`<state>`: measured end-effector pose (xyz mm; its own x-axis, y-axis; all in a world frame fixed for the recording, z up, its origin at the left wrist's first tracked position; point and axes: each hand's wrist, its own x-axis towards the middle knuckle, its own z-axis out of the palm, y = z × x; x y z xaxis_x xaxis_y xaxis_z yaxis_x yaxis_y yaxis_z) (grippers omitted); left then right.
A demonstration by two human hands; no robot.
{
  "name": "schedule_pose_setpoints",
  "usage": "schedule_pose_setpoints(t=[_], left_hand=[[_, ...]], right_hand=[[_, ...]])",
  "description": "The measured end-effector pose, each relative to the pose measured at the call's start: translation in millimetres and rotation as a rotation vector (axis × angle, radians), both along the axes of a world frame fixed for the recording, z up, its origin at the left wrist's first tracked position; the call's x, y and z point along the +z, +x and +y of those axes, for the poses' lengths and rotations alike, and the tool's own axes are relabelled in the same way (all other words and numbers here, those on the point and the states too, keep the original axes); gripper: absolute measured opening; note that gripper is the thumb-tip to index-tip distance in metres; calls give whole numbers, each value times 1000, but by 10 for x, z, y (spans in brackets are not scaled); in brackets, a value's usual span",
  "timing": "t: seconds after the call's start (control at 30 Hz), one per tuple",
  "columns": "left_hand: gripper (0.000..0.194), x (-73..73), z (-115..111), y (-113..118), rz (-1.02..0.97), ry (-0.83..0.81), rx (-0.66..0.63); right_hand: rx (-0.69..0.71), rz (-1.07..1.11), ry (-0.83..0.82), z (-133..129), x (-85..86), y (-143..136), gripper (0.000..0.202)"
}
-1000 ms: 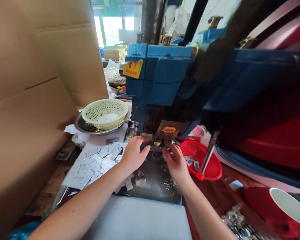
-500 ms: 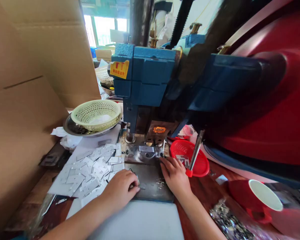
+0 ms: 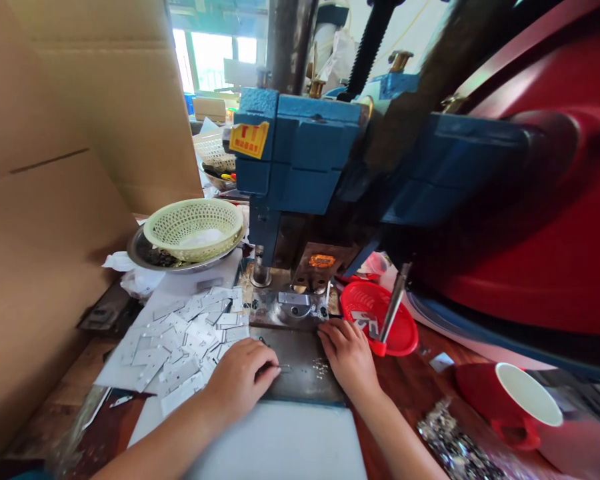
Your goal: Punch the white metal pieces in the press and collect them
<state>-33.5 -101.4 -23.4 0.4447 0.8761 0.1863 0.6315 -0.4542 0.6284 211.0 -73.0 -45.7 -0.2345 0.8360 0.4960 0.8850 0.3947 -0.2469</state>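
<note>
My left hand (image 3: 245, 375) rests at the left edge of the dark metal plate (image 3: 300, 383), its thumb and forefinger pinched together at a thin item too small to name. Across the plate, my right hand (image 3: 349, 353) lies at the right edge with fingers bent close together, fingertips near the press die; whatever they hold, if anything, is hidden. A flat metal piece (image 3: 293, 299) sits on the die block (image 3: 265, 308) under the blue press (image 3: 305, 153). Tiny bits (image 3: 321, 367) are scattered on the plate beside my right hand. Many flat metal pieces (image 3: 193, 340) lie left of it.
A green basket (image 3: 193, 230) in a metal bowl stands back left, beside cardboard (image 3: 105, 120). At right are a red basket (image 3: 405, 327) with metal pieces, a red mug (image 3: 510, 400), a bag of small parts (image 3: 455, 447) and a large red wheel (image 3: 545, 220).
The view has shifted slightly, moving the press a little to the right in the picture. My left thumb and forefinger have come closer together; my right hand is almost unchanged.
</note>
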Motion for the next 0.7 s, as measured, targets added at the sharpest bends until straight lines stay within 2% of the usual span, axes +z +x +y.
schedule_pose_setpoints(t=[0.1,0.27,0.43,0.57,0.7], left_hand=[[12,50,33,-25,-78,-1,74],[14,253,220,-22,-234,-126,211],[15,393,491,91,-344,-191,279],[16,421,642,168,-373,-228,322],[16,426,732,220,-381,-248,352]], right_hand=[[14,70,-11,40,34,-11,19],[-11,226,14,281,210,-193,15],[-83,62,51,536,301,-513,20],[-81,-21,38,524,299,-582,25],[8,8,67,410,383,-524,21]])
